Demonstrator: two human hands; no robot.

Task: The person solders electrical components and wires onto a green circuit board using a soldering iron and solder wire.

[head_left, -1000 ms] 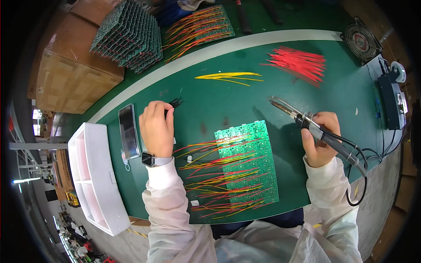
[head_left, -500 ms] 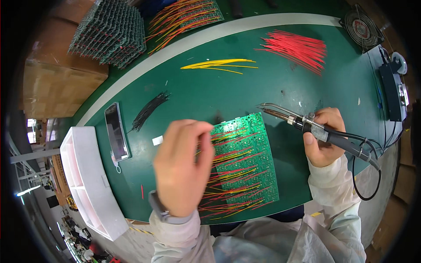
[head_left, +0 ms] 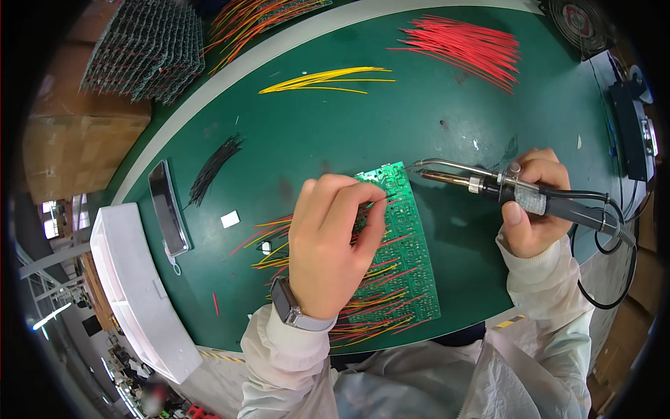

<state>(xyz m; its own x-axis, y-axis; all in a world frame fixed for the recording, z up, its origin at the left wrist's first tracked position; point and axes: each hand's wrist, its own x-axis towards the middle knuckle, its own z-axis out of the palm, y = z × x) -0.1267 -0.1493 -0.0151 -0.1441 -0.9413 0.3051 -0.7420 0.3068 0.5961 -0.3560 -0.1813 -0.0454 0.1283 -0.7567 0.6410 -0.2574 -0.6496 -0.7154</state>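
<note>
A green circuit board (head_left: 422,265) lies on the table in front of me, with rows of red and yellow wires (head_left: 377,302) running across it to the left. My left hand (head_left: 328,244) is over the board's upper left part, thumb and fingertips pinched together; whatever is between them is hidden. My right hand (head_left: 534,227) grips a soldering iron (head_left: 495,188) with a thin metal guide tube alongside it. The iron points left, its tip close to the board's upper right corner; I cannot tell whether they touch.
Loose yellow wires (head_left: 324,80), red wires (head_left: 464,52) and black wires (head_left: 213,171) lie farther back on the green table. At left are a phone (head_left: 168,209) and a white foam tray (head_left: 139,300). A fan (head_left: 576,26) and a dark control box (head_left: 628,136) stand at right.
My left hand has moved right and slightly up over the board, its fingertips now nearer the upper rows. The iron's tip stays near the board's corner, its handle farther right. The view has shifted.
</note>
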